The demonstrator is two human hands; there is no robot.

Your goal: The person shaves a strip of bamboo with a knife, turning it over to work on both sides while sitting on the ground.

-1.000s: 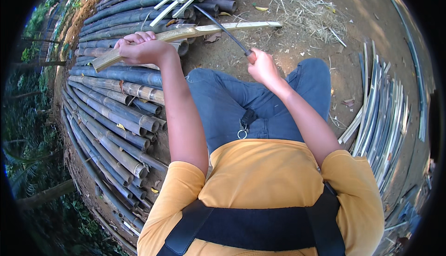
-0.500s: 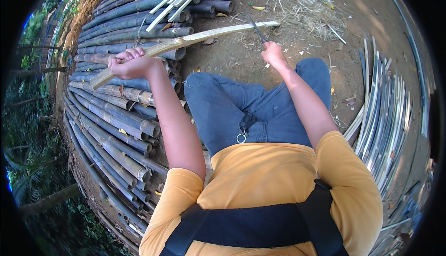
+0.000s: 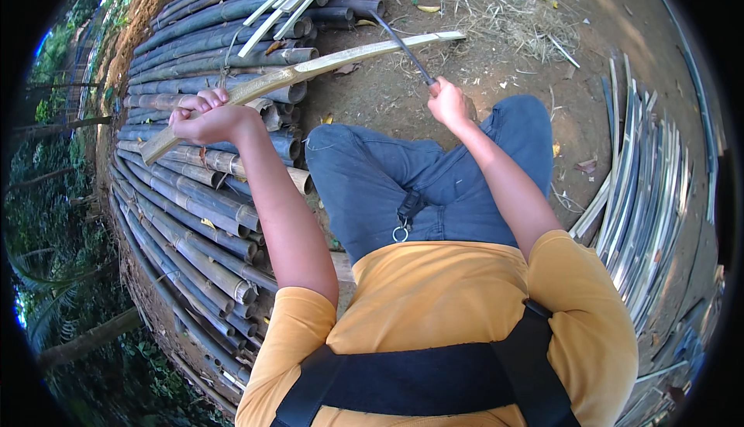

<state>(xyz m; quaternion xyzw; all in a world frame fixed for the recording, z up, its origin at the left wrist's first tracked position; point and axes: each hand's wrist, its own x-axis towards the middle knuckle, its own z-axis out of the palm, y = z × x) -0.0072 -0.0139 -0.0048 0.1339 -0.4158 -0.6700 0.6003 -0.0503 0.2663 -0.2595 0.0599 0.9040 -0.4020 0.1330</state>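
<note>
Pale strip (image 3: 341,60) clamped in my left grip (image 3: 208,117), knife (image 3: 411,57) clamped in my right grip (image 3: 449,103); likely shaving, next needing an even stroke.

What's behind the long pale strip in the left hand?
Around the strip's left portion, dark bamboo poles show; around its right portion, brown soil. Whatever lies directly behind the strip and the left hand is covered.
</note>
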